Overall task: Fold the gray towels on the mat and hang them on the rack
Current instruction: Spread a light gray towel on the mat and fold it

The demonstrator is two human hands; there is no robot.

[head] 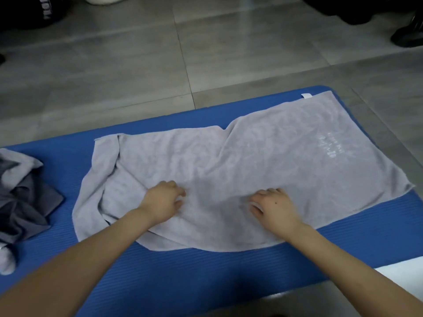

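Note:
A light gray towel (pixel 251 161) lies spread out on the blue mat (pixel 174 271). Its left end is rumpled and folded over, and a white tag shows at its far right corner. Both of my hands lie on the towel's near middle. My left hand (pixel 162 200) rests palm down with its fingers bent toward the right. My right hand (pixel 272 204) rests palm down with its fingers bent toward the left. The fabric between them lies flat, and I see none lifted. No rack is in view.
A crumpled pile of darker and lighter gray towels (pixel 23 202) sits on the mat's left end. A gray tiled floor (pixel 137 65) stretches beyond the mat. Dark bags or shoes (pixel 407 35) stand at the far corners. Something white (pixel 402 268) borders the mat at the right.

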